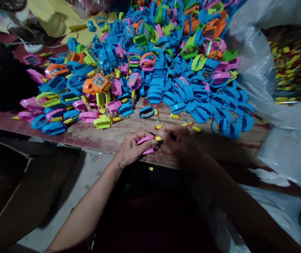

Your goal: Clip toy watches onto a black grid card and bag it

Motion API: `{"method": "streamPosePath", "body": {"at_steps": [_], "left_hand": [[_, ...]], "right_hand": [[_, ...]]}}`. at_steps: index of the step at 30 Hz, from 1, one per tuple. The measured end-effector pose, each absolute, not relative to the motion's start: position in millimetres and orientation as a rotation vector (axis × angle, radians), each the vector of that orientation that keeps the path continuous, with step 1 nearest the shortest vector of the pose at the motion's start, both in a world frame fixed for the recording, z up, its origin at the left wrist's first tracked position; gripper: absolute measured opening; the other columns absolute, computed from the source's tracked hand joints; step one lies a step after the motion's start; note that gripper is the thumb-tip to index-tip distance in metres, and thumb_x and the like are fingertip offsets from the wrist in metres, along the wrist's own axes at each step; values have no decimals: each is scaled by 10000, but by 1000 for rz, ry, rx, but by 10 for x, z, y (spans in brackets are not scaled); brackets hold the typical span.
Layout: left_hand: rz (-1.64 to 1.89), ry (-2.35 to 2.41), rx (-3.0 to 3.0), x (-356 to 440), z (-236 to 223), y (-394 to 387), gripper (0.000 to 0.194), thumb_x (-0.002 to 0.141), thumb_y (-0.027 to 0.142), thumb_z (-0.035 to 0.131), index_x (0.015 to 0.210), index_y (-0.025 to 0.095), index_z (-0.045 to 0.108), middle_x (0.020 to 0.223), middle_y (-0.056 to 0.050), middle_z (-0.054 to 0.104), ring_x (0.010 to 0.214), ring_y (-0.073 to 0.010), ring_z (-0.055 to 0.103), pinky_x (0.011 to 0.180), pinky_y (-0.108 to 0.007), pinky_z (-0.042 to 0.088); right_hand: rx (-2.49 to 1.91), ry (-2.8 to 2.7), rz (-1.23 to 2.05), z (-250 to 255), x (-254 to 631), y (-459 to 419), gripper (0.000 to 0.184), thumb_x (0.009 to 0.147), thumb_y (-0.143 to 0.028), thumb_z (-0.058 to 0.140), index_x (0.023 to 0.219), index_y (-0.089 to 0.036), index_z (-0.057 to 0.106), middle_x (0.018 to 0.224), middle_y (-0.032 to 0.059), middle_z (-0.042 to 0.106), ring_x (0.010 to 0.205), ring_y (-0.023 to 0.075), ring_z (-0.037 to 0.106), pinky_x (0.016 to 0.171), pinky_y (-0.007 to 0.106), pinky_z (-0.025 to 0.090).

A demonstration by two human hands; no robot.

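At the table's front edge, my left hand (133, 146) is closed around a pink toy watch (148, 151), its thumb lying over it. A small yellow piece (158, 138) sticks out at the watch's right end. My right hand (178, 142) is closed, its fingertips pinched at that yellow piece; whether it grips this or something else is hidden. Just beyond my fingers lie a blue band (146, 112), a small yellow tube with coloured beads (156, 114) and another yellow tube (175, 116).
A big heap of blue, pink, green and orange toy watches (155, 70) covers the table (100, 138). On the right stands a plastic bag (255, 63) with many small yellow and red pieces (292, 66). A cardboard box (32, 179) sits below left, and a small fan (33, 47) stands back left.
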State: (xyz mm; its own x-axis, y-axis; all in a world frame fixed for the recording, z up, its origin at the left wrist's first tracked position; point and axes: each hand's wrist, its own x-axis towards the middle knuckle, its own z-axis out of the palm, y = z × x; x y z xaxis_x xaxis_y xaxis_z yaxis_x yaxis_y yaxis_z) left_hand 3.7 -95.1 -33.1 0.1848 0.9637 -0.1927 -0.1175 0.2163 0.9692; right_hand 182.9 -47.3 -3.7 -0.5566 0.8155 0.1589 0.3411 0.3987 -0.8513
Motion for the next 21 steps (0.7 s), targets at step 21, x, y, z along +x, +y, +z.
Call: {"method": "streamPosePath", "body": {"at_steps": [21], "left_hand": [[1525, 2055, 1782, -915, 651, -510, 417, 851, 514, 687, 959, 111, 699, 731, 48, 610, 618, -38, 531, 575, -173, 446]], "right_hand": [[-1354, -2729, 530, -1044, 1828, -1725, 389, 967, -93, 401, 1314, -128, 573, 1248, 176, 629, 1117, 303, 627, 1002, 466, 481]]}}
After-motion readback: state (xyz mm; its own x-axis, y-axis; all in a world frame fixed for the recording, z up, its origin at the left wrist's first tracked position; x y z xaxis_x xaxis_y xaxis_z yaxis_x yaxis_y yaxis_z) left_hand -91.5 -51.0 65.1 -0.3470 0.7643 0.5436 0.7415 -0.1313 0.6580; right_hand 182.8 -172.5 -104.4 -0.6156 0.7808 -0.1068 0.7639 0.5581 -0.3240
